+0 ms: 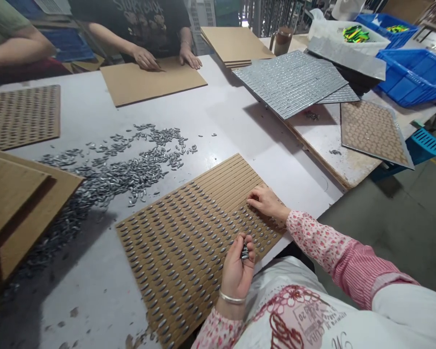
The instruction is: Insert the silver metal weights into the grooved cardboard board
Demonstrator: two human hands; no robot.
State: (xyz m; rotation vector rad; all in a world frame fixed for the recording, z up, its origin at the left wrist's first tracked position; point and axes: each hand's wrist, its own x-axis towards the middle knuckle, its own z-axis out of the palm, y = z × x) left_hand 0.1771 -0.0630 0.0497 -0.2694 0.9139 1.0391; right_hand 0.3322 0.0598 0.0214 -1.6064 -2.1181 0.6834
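A brown grooved board lies in front of me, with rows of small grey oval pieces set over most of it; its far right part shows bare grooves. My left hand, palm up above the near edge, is curled round a small heap of grey pieces. Over the right side of the board, my right hand has its fingertips pinched together beside the last rows; whatever is between them is too small to make out.
Loose grey pieces are heaped left of centre. Stacked boards stand at the left edge. Across the table a person's hands rest on a plain board. Silver sheets and a blue crate are at the right.
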